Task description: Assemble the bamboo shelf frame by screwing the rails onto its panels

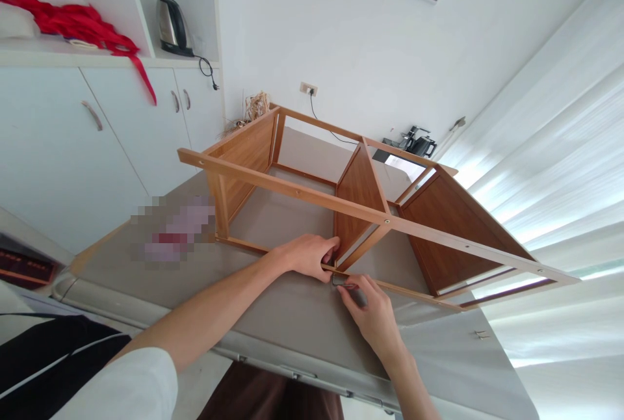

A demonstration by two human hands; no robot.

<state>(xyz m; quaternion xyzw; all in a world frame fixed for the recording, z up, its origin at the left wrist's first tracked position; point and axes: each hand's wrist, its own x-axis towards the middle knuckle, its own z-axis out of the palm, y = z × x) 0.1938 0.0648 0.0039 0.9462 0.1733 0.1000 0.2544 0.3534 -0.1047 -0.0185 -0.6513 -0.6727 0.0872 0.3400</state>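
Note:
A wooden shelf rack [273, 183] lies on its side on the grey tabletop, its panels standing upright between the rails. My left hand [308, 255] is closed around the near lower rail, where the middle panel [353, 202] meets it. Just to the right, my right hand [374, 316] pinches a thin L-shaped hex key [337, 283] between thumb and fingers. The key's short end is at the outer face of that rail, by the joint. Whether it sits in a screw head is too small to tell.
A few small screws [481, 335] lie on the table [283, 335] at the right. Dried plants [256, 106] and a black kettle [422, 145] stand behind the rack. Pale curtains [575, 212] hang at the right. A steel kettle [171, 26] and red cloth [80, 23] occupy the cabinet shelves.

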